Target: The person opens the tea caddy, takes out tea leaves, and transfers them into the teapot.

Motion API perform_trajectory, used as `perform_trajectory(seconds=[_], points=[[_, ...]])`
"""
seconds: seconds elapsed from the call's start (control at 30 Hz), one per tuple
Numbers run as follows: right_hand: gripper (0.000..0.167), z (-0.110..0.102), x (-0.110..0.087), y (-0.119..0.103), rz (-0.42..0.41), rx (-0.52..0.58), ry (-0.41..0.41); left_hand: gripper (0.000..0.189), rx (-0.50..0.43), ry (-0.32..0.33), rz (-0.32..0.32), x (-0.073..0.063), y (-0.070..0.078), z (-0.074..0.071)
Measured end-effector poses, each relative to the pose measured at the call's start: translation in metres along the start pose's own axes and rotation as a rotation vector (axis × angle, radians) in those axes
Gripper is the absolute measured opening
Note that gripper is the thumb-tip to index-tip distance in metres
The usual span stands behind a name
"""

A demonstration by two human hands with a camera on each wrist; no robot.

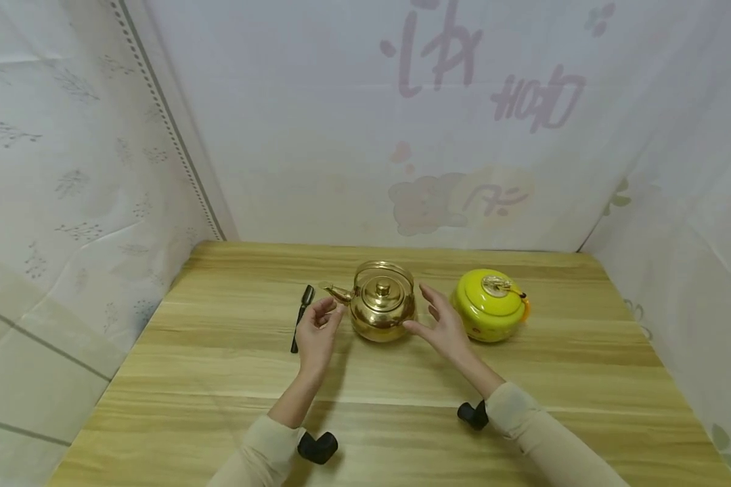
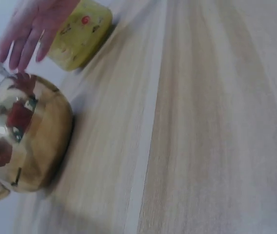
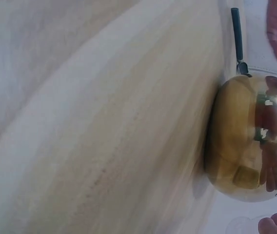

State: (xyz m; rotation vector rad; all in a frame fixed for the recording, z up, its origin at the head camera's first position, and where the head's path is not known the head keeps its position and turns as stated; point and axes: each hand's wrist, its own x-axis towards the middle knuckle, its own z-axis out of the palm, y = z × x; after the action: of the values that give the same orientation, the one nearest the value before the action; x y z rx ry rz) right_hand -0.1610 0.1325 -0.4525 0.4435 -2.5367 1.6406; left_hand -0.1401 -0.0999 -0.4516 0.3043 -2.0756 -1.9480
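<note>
A shiny gold teapot stands on the table, its lid on, its handle arched upright and its spout pointing left. Beside the spout is my left hand, fingers loosely bent and holding nothing. My right hand is on the pot's other side, fingers spread, thumb right at the pot's belly. Both hands mirror in the polished metal. A round yellow lidded jar sits just right of the right hand. Partly behind the left hand lies a slim black scoop.
The wood-grain table reaches back to a printed cloth wall, with cloth on both sides too. A black wrist mount sits by the left cuff, and another black mount by the right.
</note>
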Motion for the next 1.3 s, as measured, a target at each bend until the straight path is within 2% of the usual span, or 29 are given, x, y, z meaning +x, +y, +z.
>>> perform_trajectory(seconds=[0.1, 0.27, 0.33, 0.43, 0.53, 0.63, 0.83, 1.0, 1.3], points=[[0.075, -0.001, -0.004, -0.003, -0.016, 0.011, 0.042, 0.04, -0.038, 0.017, -0.095, 0.006, -0.005, -0.001], [0.06, 0.0, -0.015, -0.035, -0.044, 0.11, 0.151, 0.053, -0.087, 0.003, -0.175, 0.015, -0.007, 0.001], [0.054, 0.002, -0.019, -0.049, -0.058, 0.159, 0.192, 0.057, -0.113, -0.013, -0.192, 0.018, -0.007, 0.003], [0.046, 0.011, -0.02, -0.055, -0.077, 0.225, 0.222, 0.06, -0.137, -0.025, -0.209, 0.024, -0.007, 0.006], [0.042, 0.022, -0.018, -0.057, -0.052, 0.27, 0.219, 0.057, -0.154, -0.019, -0.216, 0.029, -0.008, 0.01], [0.041, 0.034, -0.012, -0.051, -0.021, 0.281, 0.231, 0.051, -0.183, -0.009, -0.223, 0.032, -0.01, 0.013], [0.039, 0.051, 0.003, -0.037, -0.009, 0.212, 0.313, 0.042, -0.212, 0.017, -0.23, 0.036, -0.015, 0.019], [0.036, 0.058, 0.009, -0.035, -0.045, 0.116, 0.351, 0.035, -0.216, 0.04, -0.236, 0.036, -0.018, 0.021], [0.036, 0.065, 0.021, -0.037, -0.112, -0.109, 0.391, 0.028, -0.216, 0.017, -0.179, 0.04, -0.02, 0.022]])
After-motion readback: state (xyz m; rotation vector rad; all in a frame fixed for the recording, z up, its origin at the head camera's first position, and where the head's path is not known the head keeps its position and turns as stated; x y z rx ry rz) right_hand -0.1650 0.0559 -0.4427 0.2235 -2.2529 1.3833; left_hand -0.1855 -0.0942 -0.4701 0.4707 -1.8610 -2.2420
